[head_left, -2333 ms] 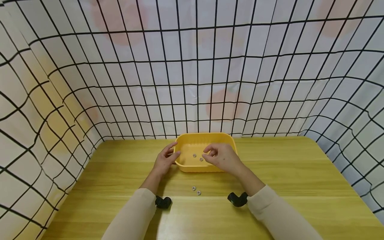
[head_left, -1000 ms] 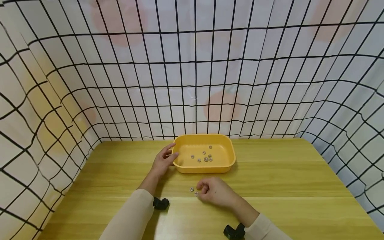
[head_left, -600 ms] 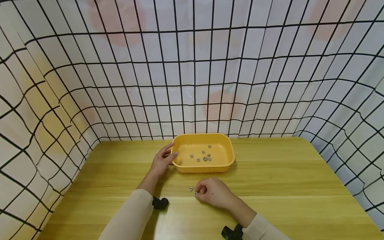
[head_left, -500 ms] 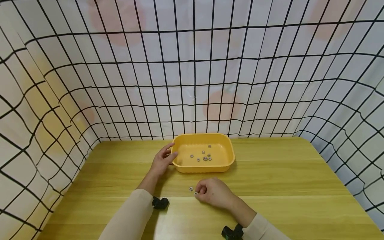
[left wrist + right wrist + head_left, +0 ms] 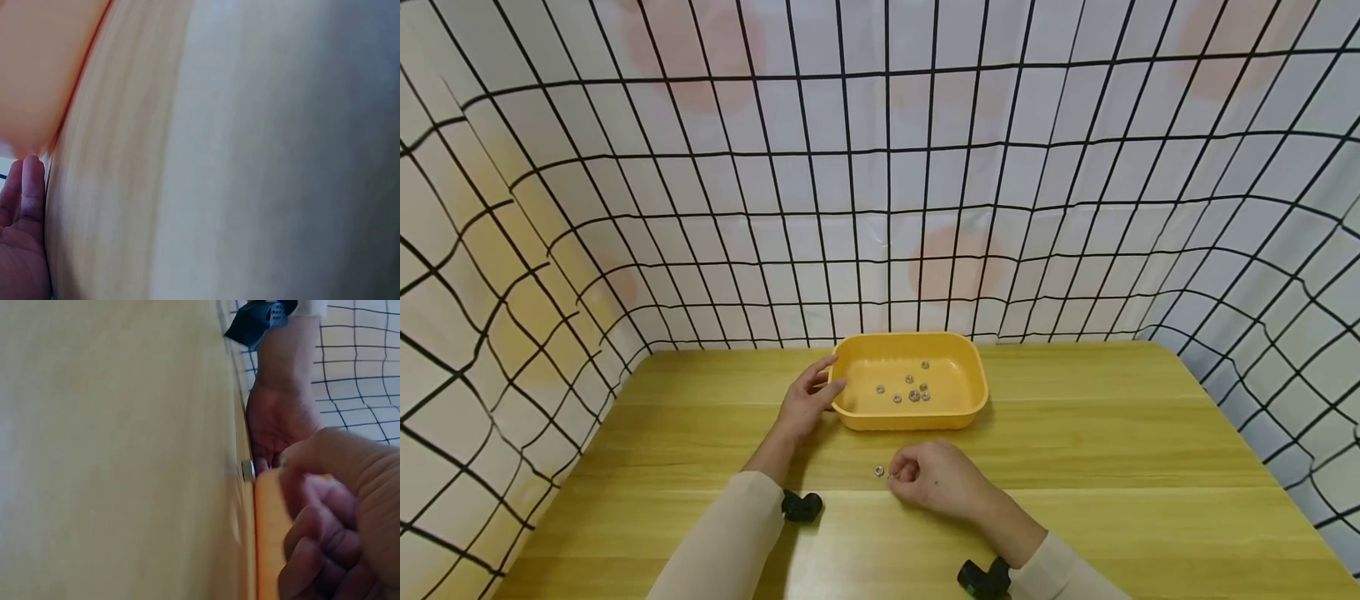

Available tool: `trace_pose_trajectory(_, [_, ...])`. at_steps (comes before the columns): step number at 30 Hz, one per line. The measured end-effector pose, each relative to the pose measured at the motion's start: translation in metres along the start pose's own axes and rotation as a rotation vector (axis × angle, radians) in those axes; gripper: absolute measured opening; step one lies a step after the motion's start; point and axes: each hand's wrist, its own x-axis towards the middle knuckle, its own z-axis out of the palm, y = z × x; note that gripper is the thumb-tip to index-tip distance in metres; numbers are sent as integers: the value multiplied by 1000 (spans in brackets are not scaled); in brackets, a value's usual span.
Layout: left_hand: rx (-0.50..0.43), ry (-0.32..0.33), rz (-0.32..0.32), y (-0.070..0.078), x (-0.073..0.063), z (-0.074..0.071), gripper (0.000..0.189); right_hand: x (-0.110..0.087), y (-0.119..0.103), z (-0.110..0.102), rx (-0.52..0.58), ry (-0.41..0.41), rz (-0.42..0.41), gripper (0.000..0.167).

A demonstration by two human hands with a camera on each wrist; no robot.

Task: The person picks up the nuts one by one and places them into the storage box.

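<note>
In the head view, a yellow plastic tray (image 5: 912, 422) stands on the wooden table with several small metal nuts (image 5: 914, 396) inside it. My left hand (image 5: 802, 406) rests against the tray's left end, thumb at the rim; the left wrist view shows straight fingers (image 5: 32, 194) touching its outer wall. In front of the tray, my right hand (image 5: 938, 479) pinches a small nut (image 5: 891, 477) between thumb and index finger, mostly hidden by the fingertips. Just left of those fingertips another nut (image 5: 879, 471) lies on the table.
The wooden table (image 5: 1120, 433) extends on both sides of the tray. Behind it and at the sides hangs a white sheet with a black grid (image 5: 880, 183). Black devices are strapped at both wrists, the left one (image 5: 802, 507) and the right one (image 5: 983, 578).
My right hand moved from over the tray down to the table, where it took hold of a nut and has raised it slightly. The left hand has stayed at the tray.
</note>
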Motion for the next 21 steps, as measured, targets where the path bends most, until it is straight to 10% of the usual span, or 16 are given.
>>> trace_pose_trajectory(10, [1,-30,-27,31,-18,-1,54,-5,-11,-20,51,54,-8,5])
trace_pose_trajectory(21, [-11,9,-3,-2,2,0,54,-1,-11,-44,19,152,-30,6])
